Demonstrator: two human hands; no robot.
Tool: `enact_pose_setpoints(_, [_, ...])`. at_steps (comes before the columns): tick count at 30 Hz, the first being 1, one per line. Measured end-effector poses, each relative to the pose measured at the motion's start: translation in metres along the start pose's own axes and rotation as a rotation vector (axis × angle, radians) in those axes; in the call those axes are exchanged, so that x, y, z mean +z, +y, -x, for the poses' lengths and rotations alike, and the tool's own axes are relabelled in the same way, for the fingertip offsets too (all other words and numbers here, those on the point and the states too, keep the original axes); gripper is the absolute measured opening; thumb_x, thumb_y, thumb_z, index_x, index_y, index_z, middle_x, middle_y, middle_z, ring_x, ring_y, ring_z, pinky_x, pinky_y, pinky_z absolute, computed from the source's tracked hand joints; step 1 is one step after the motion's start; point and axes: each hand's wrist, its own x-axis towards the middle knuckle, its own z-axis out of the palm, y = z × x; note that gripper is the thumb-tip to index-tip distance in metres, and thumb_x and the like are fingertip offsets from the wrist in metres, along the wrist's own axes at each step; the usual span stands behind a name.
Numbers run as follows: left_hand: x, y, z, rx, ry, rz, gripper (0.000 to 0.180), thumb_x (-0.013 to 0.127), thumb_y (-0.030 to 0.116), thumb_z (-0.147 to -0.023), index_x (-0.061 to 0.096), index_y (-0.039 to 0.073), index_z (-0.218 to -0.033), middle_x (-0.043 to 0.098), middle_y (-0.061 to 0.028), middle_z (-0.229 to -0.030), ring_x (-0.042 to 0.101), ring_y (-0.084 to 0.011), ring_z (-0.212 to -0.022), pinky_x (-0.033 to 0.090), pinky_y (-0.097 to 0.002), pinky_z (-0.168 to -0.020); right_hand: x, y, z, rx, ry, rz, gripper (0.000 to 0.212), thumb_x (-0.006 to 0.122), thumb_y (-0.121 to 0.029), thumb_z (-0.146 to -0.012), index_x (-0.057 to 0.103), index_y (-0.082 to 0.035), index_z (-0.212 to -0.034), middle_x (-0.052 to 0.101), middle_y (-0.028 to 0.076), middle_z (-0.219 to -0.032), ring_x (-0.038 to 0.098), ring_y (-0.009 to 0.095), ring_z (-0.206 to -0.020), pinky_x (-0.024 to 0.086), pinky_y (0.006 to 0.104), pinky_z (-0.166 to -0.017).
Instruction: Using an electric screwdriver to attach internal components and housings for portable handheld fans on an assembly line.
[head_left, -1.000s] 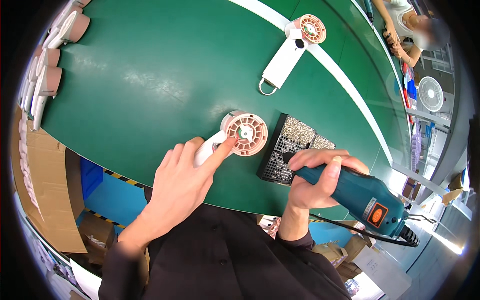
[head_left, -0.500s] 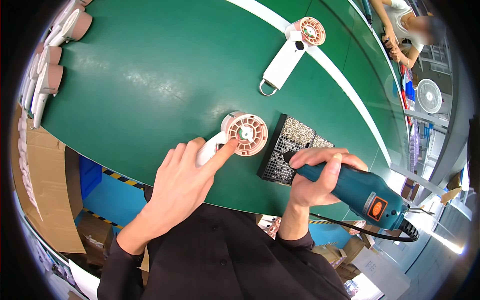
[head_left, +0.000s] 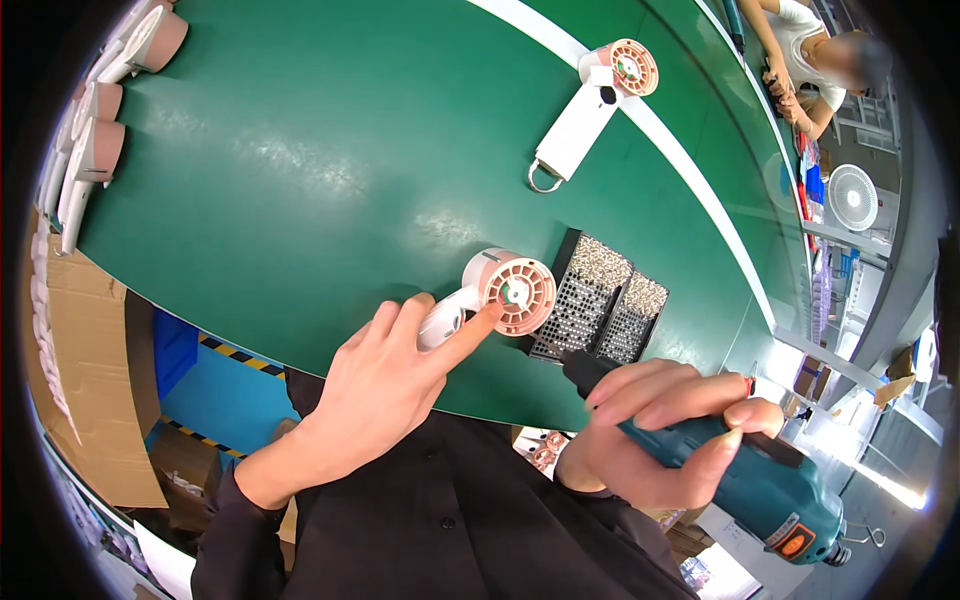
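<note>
My left hand point(head_left: 385, 385) rests on a small hand-held fan with a white handle and a pink round head point(head_left: 518, 292), lying at the near edge of the green table point(head_left: 300, 150). Its forefinger touches the rim of the pink head. My right hand point(head_left: 670, 425) grips a teal electric screwdriver point(head_left: 760, 480), whose black tip points left toward a black tray of small screws point(head_left: 598, 292) just right of the fan head.
A second fan of the same kind point(head_left: 592, 100) lies farther off by the table's white stripe. Several pink and white fan parts point(head_left: 100, 120) line the left edge. Cardboard point(head_left: 80, 380) stands below left. Another person point(head_left: 810, 50) works at the top right.
The right hand with the screwdriver has drawn back a little from the screw tray toward me. The left hand keeps its place on the fan.
</note>
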Motion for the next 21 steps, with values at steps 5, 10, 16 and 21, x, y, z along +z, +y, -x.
enact_pose_setpoints(5, [0.001,-0.002,0.001,-0.021,0.022,0.047,0.063,0.065,0.002,-0.071,0.056,0.021,-0.131,0.052,-0.0126,-0.104,0.053,-0.0257,-0.081,0.051,-0.0353,-0.062,0.009,0.008,0.008,0.086,-0.043,0.014,0.022,0.05,-0.014,-0.096,0.034,-0.003,-0.106,0.055,0.019,-0.075,0.059,0.028,-0.055,0.054,0.041,-0.051])
enact_pose_setpoints(10, [0.001,-0.002,0.002,-0.011,-0.006,0.003,0.062,0.063,0.006,-0.076,0.05,0.023,-0.135,0.051,-0.0144,-0.103,0.053,-0.0241,-0.08,0.052,-0.0323,-0.063,0.015,0.028,0.014,0.104,-0.076,0.248,0.02,0.048,-0.018,-0.094,0.032,-0.006,-0.098,0.048,0.014,-0.065,0.049,0.025,-0.039,0.047,0.0383,-0.037])
enact_pose_setpoints(16, [0.006,-0.003,0.001,0.007,0.005,-0.036,0.065,0.065,0.004,-0.072,0.052,0.02,-0.134,0.05,-0.0123,-0.102,0.052,-0.0246,-0.079,0.05,-0.0344,-0.063,0.013,0.025,0.017,0.116,-0.147,0.192,0.024,0.051,-0.019,-0.095,0.031,-0.007,-0.094,0.051,0.015,-0.066,0.053,0.026,-0.045,0.049,0.039,-0.042])
enact_pose_setpoints(21, [0.006,-0.005,-0.002,0.037,-0.01,-0.078,0.06,0.067,0.007,-0.074,0.053,0.017,-0.131,0.05,-0.0125,-0.1,0.053,-0.0243,-0.077,0.05,-0.0345,-0.063,0.004,0.027,0.021,0.144,-0.15,0.069,0.026,0.058,-0.009,-0.09,0.034,-0.005,-0.097,0.055,0.018,-0.072,0.057,0.027,-0.052,0.051,0.0406,-0.049])
